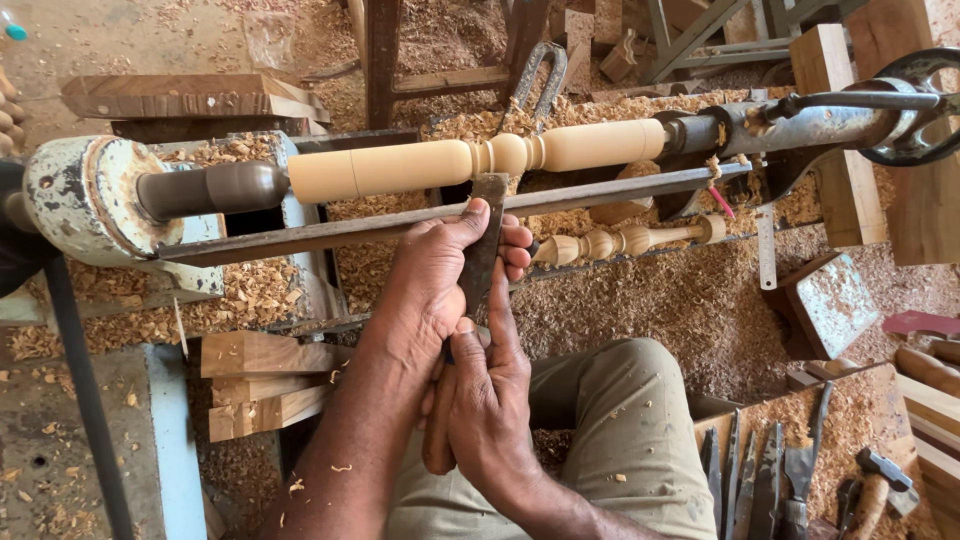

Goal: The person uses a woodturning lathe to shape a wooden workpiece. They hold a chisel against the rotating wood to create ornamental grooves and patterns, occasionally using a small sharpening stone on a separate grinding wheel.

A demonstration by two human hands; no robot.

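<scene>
The lathe bed (300,260) carries the work; a white headstock (85,200) stands at its left end and a grey tailstock (800,125) at its right; a long flat tool rest (620,185) runs between them. Wood shavings (700,310) lie thick over the bed and the ground beneath; a finished turned spindle (625,240) lies on the shavings just behind the rest; 3 stacked wood blocks (265,385) sit at lower left. At lower right a shallow tray (880,385) holds several chisels (770,470) and a hammer (880,475) in sawdust.
</scene>
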